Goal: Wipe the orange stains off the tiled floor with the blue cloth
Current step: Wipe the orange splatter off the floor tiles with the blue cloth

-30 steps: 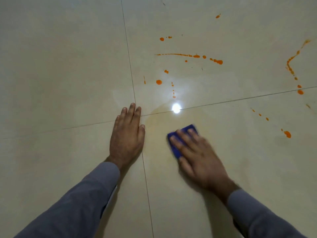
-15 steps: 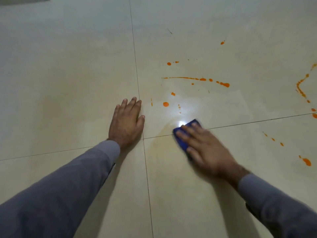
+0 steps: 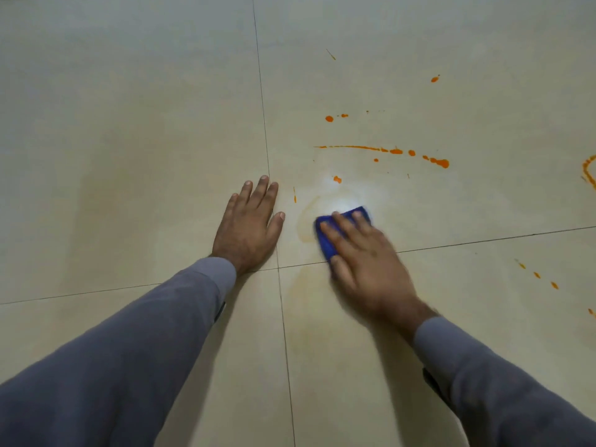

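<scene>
My right hand [image 3: 367, 256] presses flat, fingers straight, on the blue cloth [image 3: 325, 237], which lies on the beige tiled floor [image 3: 161, 140] just beyond a grout line. Most of the cloth is hidden under the hand. My left hand [image 3: 250, 224] rests palm down on the floor to the left, fingers spread, across the vertical grout line. Orange stains lie ahead of the cloth: a long streak [image 3: 383, 150], a small spot [image 3: 337, 179], a thin dash [image 3: 294, 197] and drops further back [image 3: 329, 119]. A faint orange smear [image 3: 304, 221] rings the cloth's left side.
More orange marks sit to the right: a curved line at the frame edge [image 3: 588, 171], a row of small drops [image 3: 537, 275] and a lone spot far back [image 3: 434, 79]. A bright light reflection [image 3: 342, 201] glares on the tile beside the cloth.
My right hand has pushed the cloth forward over the grout line onto the far tile, wiping away the round spot and small drips there. The left hand stays planted.
</scene>
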